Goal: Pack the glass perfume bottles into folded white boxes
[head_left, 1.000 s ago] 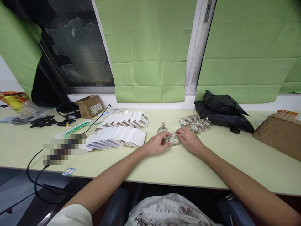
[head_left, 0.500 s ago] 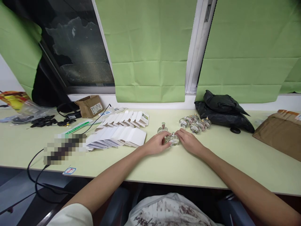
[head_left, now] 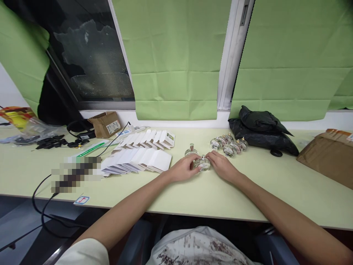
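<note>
A clear, round glass perfume bottle (head_left: 203,164) stands upright on the table in front of me. My left hand (head_left: 184,168) is closed around its left side, thumb in front and fingers behind. From the right, the fingertips of my right hand (head_left: 220,165) press against the same bottle. Just behind it stands a second perfume bottle (head_left: 191,149), near the fingers of my left hand. Several more small bottles with gold tops (head_left: 229,144) are grouped farther back to the right. Two rows of white boxes (head_left: 138,159) lie left of my hands.
Behind the bottles lies a black plastic bag (head_left: 261,134). A brown carton (head_left: 328,156) is at the right edge of the table (head_left: 275,184). An open cardboard box (head_left: 105,124), cables (head_left: 52,142) and a blurred dark object (head_left: 75,175) are on the left.
</note>
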Demonstrator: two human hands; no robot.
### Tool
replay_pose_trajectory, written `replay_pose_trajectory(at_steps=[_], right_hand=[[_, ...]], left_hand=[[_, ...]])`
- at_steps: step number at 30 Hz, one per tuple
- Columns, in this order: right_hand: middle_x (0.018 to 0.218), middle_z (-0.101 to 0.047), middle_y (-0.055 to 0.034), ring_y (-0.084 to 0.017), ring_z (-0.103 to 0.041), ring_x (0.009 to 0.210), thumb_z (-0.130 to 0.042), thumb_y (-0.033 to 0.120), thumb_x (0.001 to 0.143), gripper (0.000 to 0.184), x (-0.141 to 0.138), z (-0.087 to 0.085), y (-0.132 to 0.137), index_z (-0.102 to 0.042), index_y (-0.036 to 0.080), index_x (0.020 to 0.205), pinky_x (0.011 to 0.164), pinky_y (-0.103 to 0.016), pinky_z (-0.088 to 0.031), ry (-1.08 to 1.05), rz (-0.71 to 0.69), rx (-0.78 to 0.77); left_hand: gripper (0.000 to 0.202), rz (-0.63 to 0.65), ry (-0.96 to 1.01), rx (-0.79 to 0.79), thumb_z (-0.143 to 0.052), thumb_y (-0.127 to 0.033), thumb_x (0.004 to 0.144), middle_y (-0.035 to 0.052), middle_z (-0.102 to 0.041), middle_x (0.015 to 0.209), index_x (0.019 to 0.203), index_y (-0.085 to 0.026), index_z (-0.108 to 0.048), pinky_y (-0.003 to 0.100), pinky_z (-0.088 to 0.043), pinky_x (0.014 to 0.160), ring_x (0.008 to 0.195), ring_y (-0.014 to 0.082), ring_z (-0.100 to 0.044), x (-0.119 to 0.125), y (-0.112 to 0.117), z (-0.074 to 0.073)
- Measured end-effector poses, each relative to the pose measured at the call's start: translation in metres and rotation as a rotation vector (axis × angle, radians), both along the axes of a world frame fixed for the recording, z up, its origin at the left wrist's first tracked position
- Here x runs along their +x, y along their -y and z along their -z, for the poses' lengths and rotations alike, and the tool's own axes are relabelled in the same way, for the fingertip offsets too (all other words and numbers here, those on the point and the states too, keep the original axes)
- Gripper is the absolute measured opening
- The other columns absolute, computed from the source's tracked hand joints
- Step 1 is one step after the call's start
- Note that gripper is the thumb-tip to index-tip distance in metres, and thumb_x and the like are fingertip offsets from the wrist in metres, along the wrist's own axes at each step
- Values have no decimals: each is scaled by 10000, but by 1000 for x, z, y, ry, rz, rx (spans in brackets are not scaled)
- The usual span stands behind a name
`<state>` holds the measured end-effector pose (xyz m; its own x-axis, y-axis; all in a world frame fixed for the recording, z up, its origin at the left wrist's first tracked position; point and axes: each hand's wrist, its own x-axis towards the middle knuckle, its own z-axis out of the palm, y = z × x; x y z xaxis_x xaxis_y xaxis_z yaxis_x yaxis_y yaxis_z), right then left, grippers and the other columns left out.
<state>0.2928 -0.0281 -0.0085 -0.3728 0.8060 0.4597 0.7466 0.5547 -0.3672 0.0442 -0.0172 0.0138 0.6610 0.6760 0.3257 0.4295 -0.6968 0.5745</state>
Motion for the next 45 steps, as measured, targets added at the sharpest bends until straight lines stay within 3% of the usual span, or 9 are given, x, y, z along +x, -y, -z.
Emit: replay_pose_trajectory(at_steps=[3, 9, 16, 26, 32, 38, 45], right_hand=[[997, -675, -53, -206, -631, 899, -377, 273, 1089, 273, -3, -3, 2, -646, 226, 1074, 815, -343, -467, -91, -12, -56], [788, -642, 1, -171, -570, 674, -398, 420, 1076, 328, -6, 0, 1, -661, 225, 1066, 663, -301, -447, -352, -49, -290], [803, -630, -9, -157, -546, 654, -481, 484, 1020, 346, -2, 13, -14, -674, 200, 1060, 645, -295, -458, -552, -114, -456], [854, -660, -26, -167, -574, 722, -617, 523, 932, 349, -5, 8, -12, -698, 190, 992, 695, -313, -481, -692, -104, -478], [874, -666, -36, -160, -549, 727, -663, 559, 863, 397, -8, 4, -10, -715, 177, 960, 674, -299, -454, -754, -130, -579], [750, -571, 7, -120, -416, 622, -627, 570, 904, 410, -5, 3, -10, -701, 173, 976, 588, -270, -323, -697, -131, -604], [716, -531, 17, -128, -413, 633, -617, 586, 932, 412, -6, 1, -8, -687, 180, 931, 598, -279, -312, -698, -129, -565]], left_hand=[[431, 2, -4, -1, -618, -435, 964, 56, -678, 994, 1335, -217, -597, 343, -504, 770, 803, 206, -622, 0, 0, 0], [424, 1, 5, -2, -619, -434, 964, 59, -682, 1019, 1328, -217, -599, 330, -495, 748, 789, 196, -616, 0, 0, 1], [425, 6, 20, -6, -616, -450, 966, 61, -688, 1042, 1326, -225, -601, 326, -495, 739, 779, 191, -613, 0, -1, 3], [409, -5, 12, 4, -624, -440, 963, 57, -685, 1030, 1310, -225, -604, 324, -493, 734, 777, 189, -616, 0, -1, 2], [402, 8, 22, -2, -617, -440, 968, 55, -685, 1050, 1315, -237, -605, 326, -496, 734, 781, 188, -617, 0, 0, 1], [409, 12, 23, 3, -620, -439, 969, 58, -686, 1048, 1323, -235, -604, 326, -497, 733, 772, 188, -619, -1, -1, 2], [397, 6, 9, 6, -609, -433, 972, 64, -685, 1069, 1314, -231, -601, 329, -499, 733, 781, 189, -620, 0, 0, 2]])
